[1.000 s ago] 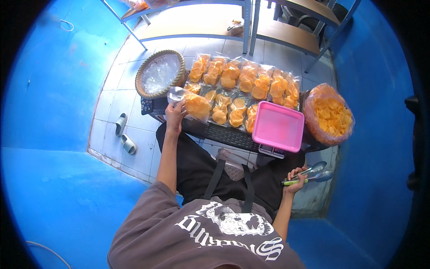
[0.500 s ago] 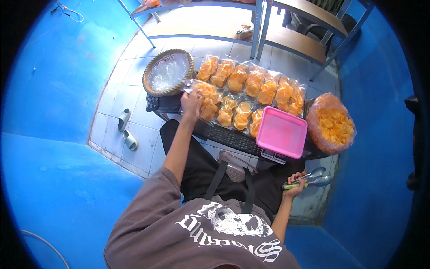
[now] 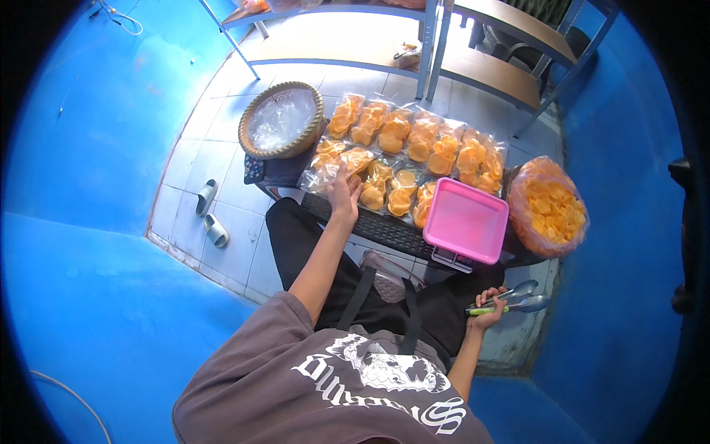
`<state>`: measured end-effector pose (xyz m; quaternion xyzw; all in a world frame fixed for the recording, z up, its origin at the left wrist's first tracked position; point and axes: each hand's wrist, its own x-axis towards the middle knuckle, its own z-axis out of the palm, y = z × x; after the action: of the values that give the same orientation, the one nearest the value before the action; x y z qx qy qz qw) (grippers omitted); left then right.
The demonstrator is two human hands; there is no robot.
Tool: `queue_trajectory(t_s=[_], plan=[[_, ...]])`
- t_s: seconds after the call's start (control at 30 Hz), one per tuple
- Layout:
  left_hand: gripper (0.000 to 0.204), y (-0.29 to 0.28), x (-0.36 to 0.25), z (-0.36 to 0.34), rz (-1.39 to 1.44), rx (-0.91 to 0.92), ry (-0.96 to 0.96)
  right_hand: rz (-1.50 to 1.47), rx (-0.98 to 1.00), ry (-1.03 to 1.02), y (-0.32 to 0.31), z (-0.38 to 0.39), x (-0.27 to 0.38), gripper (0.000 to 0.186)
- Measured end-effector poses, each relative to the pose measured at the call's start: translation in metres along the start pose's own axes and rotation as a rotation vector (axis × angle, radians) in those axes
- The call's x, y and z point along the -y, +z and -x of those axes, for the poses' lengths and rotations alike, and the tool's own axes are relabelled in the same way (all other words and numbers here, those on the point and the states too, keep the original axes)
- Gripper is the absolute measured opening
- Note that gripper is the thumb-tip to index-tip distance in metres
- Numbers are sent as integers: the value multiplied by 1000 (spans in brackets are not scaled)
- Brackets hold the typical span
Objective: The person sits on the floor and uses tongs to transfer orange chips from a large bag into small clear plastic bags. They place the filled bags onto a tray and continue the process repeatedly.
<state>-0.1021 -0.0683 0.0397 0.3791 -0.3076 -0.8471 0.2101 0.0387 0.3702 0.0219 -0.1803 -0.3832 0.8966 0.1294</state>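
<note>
My left hand (image 3: 343, 198) is at the left end of the front row, fingers stretched out and apart against a clear bag of orange chips (image 3: 358, 158). Another packed bag (image 3: 325, 152) lies close beside it. Low on the right, my right hand (image 3: 487, 308) is closed around the tongs (image 3: 526, 303), which have green on the handle and metal heads pointing right. Several more filled bags (image 3: 420, 138) lie in two rows on the dark woven-look table (image 3: 370, 224). A pink tray (image 3: 467, 220) sits on a scale (image 3: 451, 259) at the table's front right.
A woven basket (image 3: 244, 127) lined with clear plastic stands at the table's left end. A large plastic sack of loose chips (image 3: 549, 207) is at the right. Shelves (image 3: 333, 55) stand behind, slippers (image 3: 215, 231) lie on the tiled floor at left, and blue walls (image 3: 81, 281) enclose both sides.
My left hand has let go of the bag's upper left corner and shifted right and nearer, to the bag's side. The bag now lies flatter. My right hand keeps its hold on the tongs.
</note>
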Motion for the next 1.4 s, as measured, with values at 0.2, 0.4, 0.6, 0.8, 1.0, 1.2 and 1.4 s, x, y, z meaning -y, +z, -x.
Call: queue_trajectory(t_s=[0.2, 0.4, 0.6, 0.8, 1.0, 1.2, 1.4], plan=[[38, -8, -5, -3, 149, -2, 11, -1, 9, 9, -3, 0, 0, 38], [43, 7, 10, 19, 211, -17, 175, -3, -5, -1, -1, 1, 0, 35], [33, 11, 29, 21, 211, -72, 250, 0, -11, -2, -3, 1, 0, 34], [30, -2, 37, 8, 154, -58, 153, 5, 14, -4, -6, 0, 0, 33], [27, -20, 19, 4, 85, 3, 31, -9, 3, -3, -4, 0, 0, 34], [33, -27, 4, 14, -24, 38, -7, -2, -2, -10, -3, 0, 0, 34], [37, -27, -17, 64, -1005, -388, 609, -19, -13, -9, -5, 0, -1, 35]])
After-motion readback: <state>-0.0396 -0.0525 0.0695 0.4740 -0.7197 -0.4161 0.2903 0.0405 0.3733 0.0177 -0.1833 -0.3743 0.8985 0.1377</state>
